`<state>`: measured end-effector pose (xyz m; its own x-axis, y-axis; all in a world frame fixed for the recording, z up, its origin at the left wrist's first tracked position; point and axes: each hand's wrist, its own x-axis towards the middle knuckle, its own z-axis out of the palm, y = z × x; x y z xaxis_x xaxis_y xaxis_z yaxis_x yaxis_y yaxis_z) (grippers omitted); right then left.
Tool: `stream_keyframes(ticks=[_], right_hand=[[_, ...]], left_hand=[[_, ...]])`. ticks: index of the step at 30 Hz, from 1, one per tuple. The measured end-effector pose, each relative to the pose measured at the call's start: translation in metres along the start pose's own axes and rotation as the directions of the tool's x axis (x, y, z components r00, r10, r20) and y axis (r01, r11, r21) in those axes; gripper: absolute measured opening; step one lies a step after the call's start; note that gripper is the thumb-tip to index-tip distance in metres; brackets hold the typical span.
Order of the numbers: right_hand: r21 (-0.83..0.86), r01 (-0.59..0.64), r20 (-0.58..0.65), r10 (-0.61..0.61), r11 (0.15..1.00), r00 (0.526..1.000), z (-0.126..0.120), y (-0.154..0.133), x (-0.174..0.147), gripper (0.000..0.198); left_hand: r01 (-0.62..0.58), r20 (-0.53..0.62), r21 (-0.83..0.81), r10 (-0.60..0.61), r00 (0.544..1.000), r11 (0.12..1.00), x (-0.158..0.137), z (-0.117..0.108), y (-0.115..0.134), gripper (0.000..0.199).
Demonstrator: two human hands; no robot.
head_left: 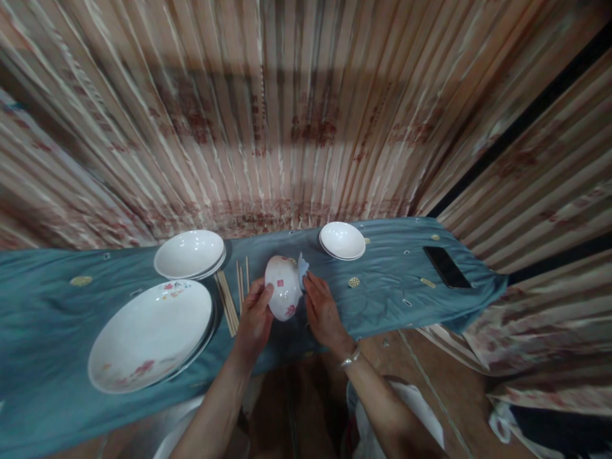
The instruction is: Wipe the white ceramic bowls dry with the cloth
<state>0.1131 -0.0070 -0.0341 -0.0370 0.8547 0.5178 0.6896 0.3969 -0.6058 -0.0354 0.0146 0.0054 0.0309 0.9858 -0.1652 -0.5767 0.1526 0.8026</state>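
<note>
A white bowl (283, 294) with red markings is held up over the table, tipped so that its underside faces me. My left hand (255, 317) grips its left side, thumb on the outer wall. On the other side my right hand (325, 310) is closed on a light blue cloth (303, 268) at the bowl's right rim. Left of the hands lie several wooden chopsticks (227, 303), some in a bundle and a few apart. Behind and to the right stand small stacked white bowls (343, 240).
Large flowered plates (148, 338) are stacked at the left, with deep white bowls (190, 254) behind them. A black phone (447, 267) lies at the right end of the table's teal cloth (382, 299). Pleated patterned curtains (287, 127) hang behind and at both sides.
</note>
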Motion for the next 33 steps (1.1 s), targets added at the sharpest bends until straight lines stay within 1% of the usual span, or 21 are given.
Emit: stream_keyframes(ticks=[2, 5, 9, 12, 15, 18, 21, 23, 27, 30, 33], right_hand=[[-0.061, 0.017, 0.029, -0.016, 0.998, 0.999, 0.000, 0.001, 0.002, 0.048], [-0.124, 0.004, 0.056, 0.003, 0.992, 0.998, -0.002, 0.002, 0.004, 0.047], [-0.123, -0.005, 0.043, 0.011, 0.992, 0.999, -0.006, -0.001, 0.003, 0.040], [-0.045, -0.023, 0.020, 0.024, 0.999, 1.000, -0.010, -0.002, 0.000, 0.036], [0.113, -0.079, 0.021, 0.077, 0.991, 0.997, -0.013, -0.003, -0.003, 0.033], [0.287, -0.151, 0.016, 0.153, 0.946, 0.988, -0.013, -0.005, -0.005, 0.033], [0.373, -0.187, 0.012, 0.197, 0.909, 0.980, -0.010, -0.009, -0.007, 0.035], [0.364, -0.189, 0.017, 0.196, 0.912, 0.980, -0.007, -0.013, -0.008, 0.037], [0.274, -0.158, 0.042, 0.153, 0.949, 0.987, -0.003, -0.015, -0.009, 0.044], [0.208, -0.127, 0.067, 0.115, 0.970, 0.991, -0.001, -0.012, -0.008, 0.048], [0.144, -0.092, 0.066, 0.083, 0.985, 0.994, 0.002, -0.007, -0.007, 0.049]], left_hand=[[0.000, -0.002, 0.000, 0.000, 1.000, 1.000, 0.000, 0.000, 0.000, 0.036], [0.010, -0.017, -0.015, -0.011, 1.000, 1.000, 0.000, -0.001, 0.000, 0.035], [0.007, -0.069, -0.025, -0.008, 0.998, 1.000, 0.002, -0.004, 0.000, 0.033], [0.003, -0.077, -0.026, -0.005, 0.997, 1.000, 0.003, -0.004, 0.001, 0.035], [-0.011, -0.070, -0.032, 0.009, 0.997, 0.999, 0.004, -0.003, 0.001, 0.038], [-0.012, -0.071, -0.041, 0.009, 0.997, 0.999, 0.004, -0.001, 0.000, 0.043], [-0.016, -0.055, -0.029, 0.014, 0.998, 0.999, 0.004, 0.000, -0.001, 0.042], [-0.023, -0.037, -0.018, 0.022, 0.999, 1.000, 0.003, 0.000, -0.002, 0.041], [-0.024, -0.001, 0.006, 0.024, 1.000, 1.000, 0.002, 0.000, -0.004, 0.038], [-0.034, 0.020, 0.018, 0.034, 0.999, 0.999, 0.002, 0.000, -0.005, 0.036], [-0.052, 0.025, 0.024, 0.051, 0.998, 0.998, 0.003, -0.001, -0.006, 0.033]])
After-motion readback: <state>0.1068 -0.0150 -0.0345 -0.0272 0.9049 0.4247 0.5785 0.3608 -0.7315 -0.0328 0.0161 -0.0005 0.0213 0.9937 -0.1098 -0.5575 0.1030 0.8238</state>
